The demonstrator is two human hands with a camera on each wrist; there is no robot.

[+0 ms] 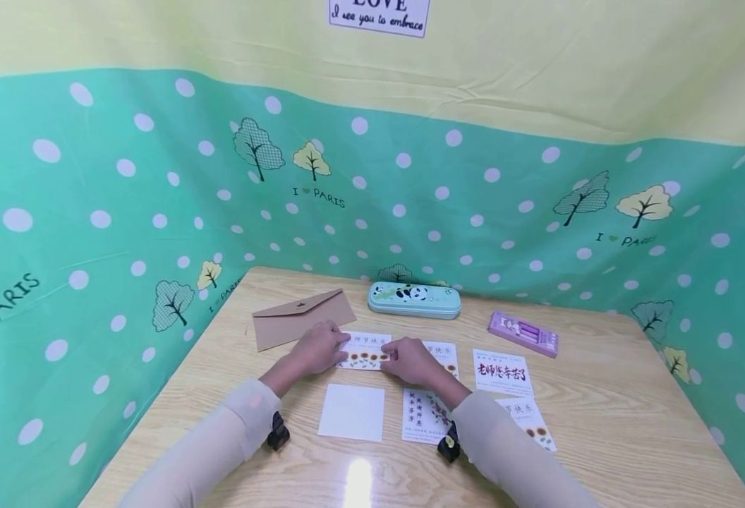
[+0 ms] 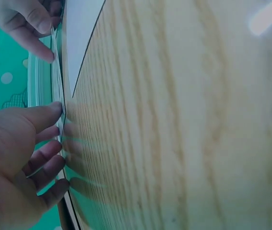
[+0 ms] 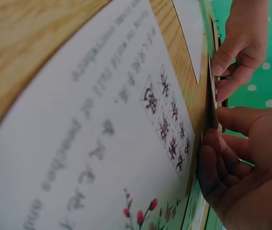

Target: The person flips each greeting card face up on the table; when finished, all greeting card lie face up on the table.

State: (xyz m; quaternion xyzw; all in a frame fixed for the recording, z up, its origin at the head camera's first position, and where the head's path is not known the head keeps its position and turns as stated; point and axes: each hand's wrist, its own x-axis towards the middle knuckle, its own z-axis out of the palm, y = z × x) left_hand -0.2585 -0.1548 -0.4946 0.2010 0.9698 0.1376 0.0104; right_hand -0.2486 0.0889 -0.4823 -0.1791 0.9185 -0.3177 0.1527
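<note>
A white greeting card (image 1: 365, 343) with a row of sunflowers along its lower part is held between both hands. My left hand (image 1: 319, 348) pinches its left edge, while the other fingers curve loosely beside it in the left wrist view. At the right edge, my right hand (image 1: 413, 361) grips the card between thumb and curled fingers, as the right wrist view shows. Seen nearly edge-on there, the card appears slightly raised from the table. Below it lies a blank white card (image 1: 351, 413). Another sunflower card (image 1: 444, 351) is partly hidden behind the right hand.
A brown envelope (image 1: 303, 317) lies at the back left, beside a panda pencil case (image 1: 413, 301). To the right are a purple pen box (image 1: 523, 334), a red-lettered card (image 1: 502, 372) and a sunflower card (image 1: 528, 421). A floral card (image 1: 425, 416) lies under the right forearm.
</note>
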